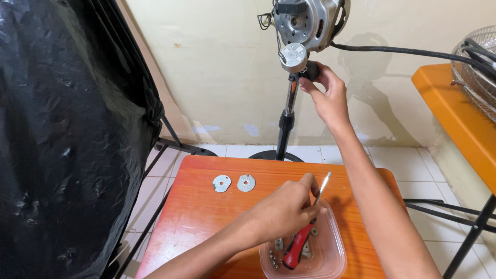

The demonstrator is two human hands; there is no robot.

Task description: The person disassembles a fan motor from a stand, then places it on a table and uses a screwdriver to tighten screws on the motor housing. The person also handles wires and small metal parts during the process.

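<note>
Red-handled screwdriver (299,243) pinched in left hand (284,212) over clear tub (330,258) of small parts near on orange desk (196,206), right hand (325,93) closed around fan motor (305,20) neck farther back, two metal discs (234,183) left, black sheet (62,129) hiding left side, tub contents indistinct.

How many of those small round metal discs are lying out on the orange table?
2. One metal disc and a second metal disc lie side by side near the far edge of the orange table. More may sit hidden in the plastic container.
</note>
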